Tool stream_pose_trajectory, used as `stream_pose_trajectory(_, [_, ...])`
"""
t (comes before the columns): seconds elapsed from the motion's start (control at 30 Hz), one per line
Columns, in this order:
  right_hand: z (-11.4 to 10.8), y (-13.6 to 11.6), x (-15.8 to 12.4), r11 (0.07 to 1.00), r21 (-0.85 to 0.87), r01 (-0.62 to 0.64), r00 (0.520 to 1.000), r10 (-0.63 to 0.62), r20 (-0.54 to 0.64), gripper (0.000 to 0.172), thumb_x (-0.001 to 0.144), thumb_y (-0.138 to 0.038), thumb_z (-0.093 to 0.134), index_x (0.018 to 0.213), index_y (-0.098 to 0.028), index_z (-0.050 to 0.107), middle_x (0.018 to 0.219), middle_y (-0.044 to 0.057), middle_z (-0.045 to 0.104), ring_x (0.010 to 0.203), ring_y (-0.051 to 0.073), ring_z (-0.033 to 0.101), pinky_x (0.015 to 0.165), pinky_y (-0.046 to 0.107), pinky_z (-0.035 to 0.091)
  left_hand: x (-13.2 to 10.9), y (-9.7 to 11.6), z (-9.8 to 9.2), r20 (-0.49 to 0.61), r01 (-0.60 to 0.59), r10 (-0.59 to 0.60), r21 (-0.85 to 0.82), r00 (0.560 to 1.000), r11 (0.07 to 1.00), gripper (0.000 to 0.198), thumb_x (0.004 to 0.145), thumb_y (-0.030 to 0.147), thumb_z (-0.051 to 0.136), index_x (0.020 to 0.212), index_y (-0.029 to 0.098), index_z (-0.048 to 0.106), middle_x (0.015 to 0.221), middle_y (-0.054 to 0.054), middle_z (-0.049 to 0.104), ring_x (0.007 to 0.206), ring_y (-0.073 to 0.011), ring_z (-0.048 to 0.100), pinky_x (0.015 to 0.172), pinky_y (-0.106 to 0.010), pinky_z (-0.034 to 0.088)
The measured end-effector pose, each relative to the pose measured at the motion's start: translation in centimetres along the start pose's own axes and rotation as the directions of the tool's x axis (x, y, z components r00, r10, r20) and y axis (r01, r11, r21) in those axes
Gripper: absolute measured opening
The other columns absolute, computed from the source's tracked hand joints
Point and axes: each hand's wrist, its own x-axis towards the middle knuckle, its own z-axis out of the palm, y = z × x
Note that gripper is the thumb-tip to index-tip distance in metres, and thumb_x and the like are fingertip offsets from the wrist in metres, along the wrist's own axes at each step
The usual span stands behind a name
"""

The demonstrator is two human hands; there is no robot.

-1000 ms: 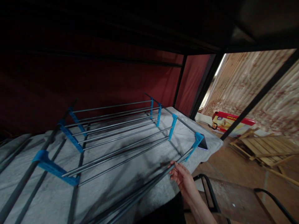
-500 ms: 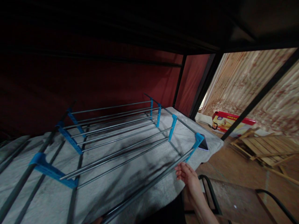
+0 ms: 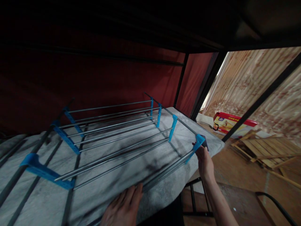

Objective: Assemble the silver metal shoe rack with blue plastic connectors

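Observation:
A rack of grey metal tubes (image 3: 110, 141) joined by blue plastic brackets (image 3: 48, 172) lies on a grey cloth-covered surface. At its near right corner, my right hand (image 3: 205, 161) is closed around the blue end bracket (image 3: 198, 142), with some fingers hidden behind it. My left hand (image 3: 124, 205) is closed over the front tubes (image 3: 162, 175) at the bottom middle; its thumb is out of sight. Just behind the right bracket, a dark phone-like slab (image 3: 205, 143) is partly covered.
The grey cloth (image 3: 103, 169) spreads under the rack. Black metal frame posts (image 3: 211, 78) stand at right, with a dark red wall (image 3: 117, 78) behind. On the floor are a red and yellow box (image 3: 231, 124), a folded wooden slatted piece (image 3: 270, 146) and a black-framed chair (image 3: 235, 201).
My right hand has moved up and right from the front tubes onto the corner bracket. My left hand has come into fuller view, further right along the front tubes.

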Motion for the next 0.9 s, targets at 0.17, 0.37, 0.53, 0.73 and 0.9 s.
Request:
stream_pose_trajectory(0.17, [0.3,0.0,-0.2,0.999,-0.044,-0.017,1.000,0.017,-0.009,0.068,0.085,-0.070,0.052,0.121,-0.014,0.067,0.123,0.012,0.066,0.121,0.027,0.057,0.112,0.044,0.036,4.9,4.8,-1.3,0.043,0.029,-0.033,0.090,0.999,0.996,0.073,0.075,-0.010,0.034,0.138,0.020,0.055,0.122,-0.008,0.070,0.101,-0.0210,0.069,0.088,-0.033,0.057])
stream_pose_trajectory(0.37, [0.4,0.0,-0.5,0.998,-0.061,-0.012,1.000,0.012,-0.001,0.066,0.088,-0.069,0.050,0.125,-0.017,0.066,0.124,0.009,0.066,0.123,0.025,0.056,0.114,0.043,0.034,7.0,6.4,-2.2,0.173,0.055,-0.067,0.074,0.983,0.996,0.074,0.078,-0.009,0.030,0.142,0.021,0.051,0.129,-0.011,0.066,0.105,-0.0224,0.068,0.085,-0.034,0.057])
stream_pose_trajectory(0.53, [0.3,0.1,-0.5,0.997,-0.080,-0.002,1.000,0.001,-0.018,0.067,0.089,-0.069,0.048,0.125,-0.016,0.066,0.122,0.010,0.067,0.123,0.026,0.057,0.114,0.043,0.034,7.7,6.2,-3.3,0.307,0.095,-0.092,0.006,0.947,0.995,0.077,0.076,-0.008,0.028,0.145,0.021,0.046,0.131,-0.013,0.064,0.108,-0.0234,0.067,0.089,-0.036,0.055])
stream_pose_trajectory(0.73, [0.5,-0.1,-0.7,0.998,-0.057,-0.006,1.000,0.004,-0.029,0.066,0.090,-0.068,0.047,0.126,-0.015,0.065,0.125,0.011,0.066,0.123,0.026,0.056,0.114,0.044,0.033,7.7,6.4,-3.1,0.391,0.146,-0.110,-0.063,0.914,0.987,0.076,0.077,-0.006,0.026,0.147,0.018,0.043,0.142,-0.016,0.056,0.119,-0.0276,0.062,0.095,-0.043,0.052])
stream_pose_trajectory(0.9, [0.8,-0.4,-0.8,0.999,-0.035,-0.019,0.999,0.018,-0.034,0.067,0.088,-0.069,0.049,0.125,-0.015,0.065,0.127,0.011,0.065,0.125,0.026,0.055,0.114,0.044,0.032,7.9,6.2,-3.2,0.381,0.178,-0.125,-0.108,0.916,0.978,0.074,0.079,-0.005,0.024,0.146,0.019,0.044,0.140,-0.016,0.057,0.117,-0.0273,0.063,0.096,-0.044,0.051])
